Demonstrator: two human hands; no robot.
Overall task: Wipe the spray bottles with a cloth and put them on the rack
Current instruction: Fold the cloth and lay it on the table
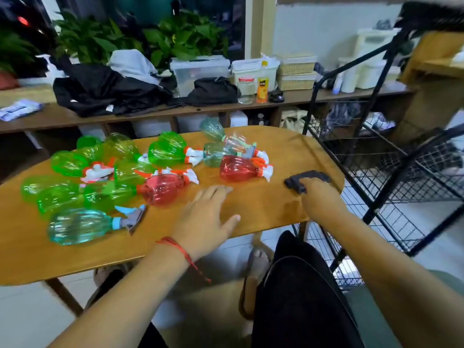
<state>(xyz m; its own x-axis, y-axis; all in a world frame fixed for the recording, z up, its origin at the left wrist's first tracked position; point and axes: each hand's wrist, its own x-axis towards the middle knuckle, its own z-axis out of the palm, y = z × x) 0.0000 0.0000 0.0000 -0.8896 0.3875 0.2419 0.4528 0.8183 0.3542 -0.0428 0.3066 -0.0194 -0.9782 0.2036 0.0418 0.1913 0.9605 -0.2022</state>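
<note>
Barely starting: right hand (320,198) gripping dark cloth (307,180), left hand (208,217) resting flat-open, translucent plastic spray bottles (163,188) all lying left on wooden table (263,204).

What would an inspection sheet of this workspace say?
Surface: wooden table, glossy.
Job's things: spray bottles, green, red and teal, lying on their sides; dark cloth near the table's right edge; black wire rack beside the table, no bottle seen on it.
Clutter: black bags and plastic boxes on the back shelf.
Hands: left hand open, over the table; right hand on the cloth, fingers hidden.
Cables: nothing seen.
Surroundings: plants, tiled floor.
</note>
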